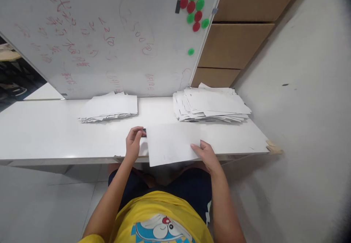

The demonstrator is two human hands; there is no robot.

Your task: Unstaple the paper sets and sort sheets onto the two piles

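A white sheet of paper is held over the front edge of the table, its near edge reaching past the tabletop. My right hand grips the sheet's right side, with the thumb on top. At the sheet's left edge, my left hand is closed on a small black object, partly hidden by the fingers and too small to name. Behind the sheet to the left lies a stack of papers. A thicker, uneven stack of papers sits to the right.
A whiteboard with red writing stands along the back of the white table, bearing several red and green magnets. Brown cartons are stacked behind it. A wall bounds the right, with a beige piece at the table corner.
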